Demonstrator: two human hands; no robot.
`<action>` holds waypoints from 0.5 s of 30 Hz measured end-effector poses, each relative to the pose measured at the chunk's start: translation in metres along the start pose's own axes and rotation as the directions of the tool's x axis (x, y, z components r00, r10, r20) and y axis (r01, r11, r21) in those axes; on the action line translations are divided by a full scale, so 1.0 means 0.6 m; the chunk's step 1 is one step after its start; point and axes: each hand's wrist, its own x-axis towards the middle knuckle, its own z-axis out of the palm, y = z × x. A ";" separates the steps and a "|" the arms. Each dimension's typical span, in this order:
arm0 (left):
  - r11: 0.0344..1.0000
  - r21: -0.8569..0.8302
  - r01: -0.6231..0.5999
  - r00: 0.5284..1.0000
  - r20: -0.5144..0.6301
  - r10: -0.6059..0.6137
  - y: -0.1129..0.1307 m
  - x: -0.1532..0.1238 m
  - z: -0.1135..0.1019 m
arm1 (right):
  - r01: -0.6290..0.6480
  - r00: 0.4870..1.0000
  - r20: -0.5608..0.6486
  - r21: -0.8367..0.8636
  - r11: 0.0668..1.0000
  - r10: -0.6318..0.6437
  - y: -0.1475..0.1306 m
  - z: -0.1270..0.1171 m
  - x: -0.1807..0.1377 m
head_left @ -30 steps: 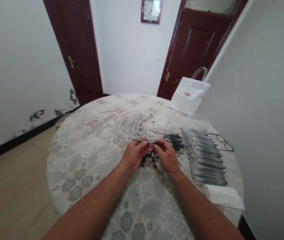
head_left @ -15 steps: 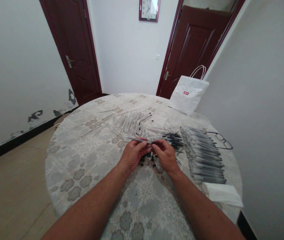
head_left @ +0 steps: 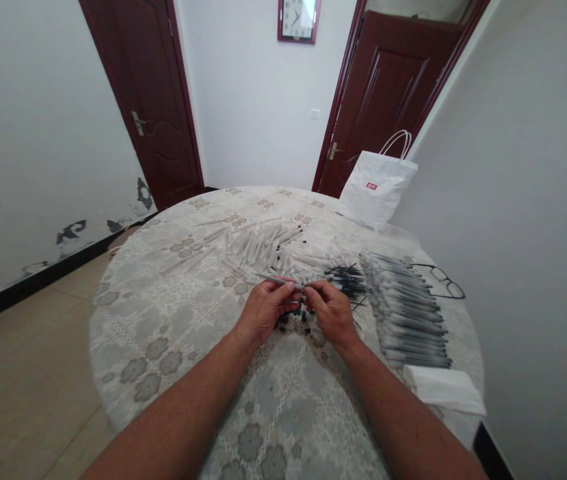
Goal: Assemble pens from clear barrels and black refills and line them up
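My left hand (head_left: 264, 308) is closed around a slim pen (head_left: 274, 277), its tip pointing left and away. Fingers of my right hand (head_left: 332, 311) are pinched together at the pen's near end, on a small dark piece mostly hidden by the fingertips. Both hands meet low over the table. Small black plugs (head_left: 283, 326) lie scattered below and between them. Just right of the right hand is a heap of black refills (head_left: 347, 283). Beyond the hands spreads a loose pile of clear whitish pen barrels (head_left: 258, 245).
A long stack of pens (head_left: 408, 313) lies in rows at the right. Near it are eyeglasses (head_left: 447, 283) and a folded white packet (head_left: 444, 389). A white paper bag (head_left: 378, 190) stands at the back right of the round table, which has a patterned cloth (head_left: 163, 373).
The pen has tilted and shifted very slightly between the hands. Both hands stay in nearly the same place, their grips much the same.
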 end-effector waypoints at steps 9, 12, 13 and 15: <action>0.989 0.139 -0.051 0.996 -0.060 0.060 -0.006 0.006 -0.005 | 0.027 0.999 0.021 -0.051 0.998 -0.026 0.008 0.005 -0.007; 0.982 0.179 -0.054 0.994 -0.084 0.070 -0.006 0.009 -0.006 | 0.051 0.998 0.028 -0.060 0.997 -0.050 0.004 0.007 -0.008; 0.981 0.189 -0.050 0.994 -0.087 0.067 -0.006 0.010 -0.007 | 0.052 0.998 0.031 -0.071 0.996 -0.050 0.002 0.008 -0.008; 0.977 0.210 -0.046 0.994 -0.090 0.066 -0.009 0.012 -0.009 | 0.054 0.998 0.033 -0.091 0.994 -0.051 0.000 0.010 -0.006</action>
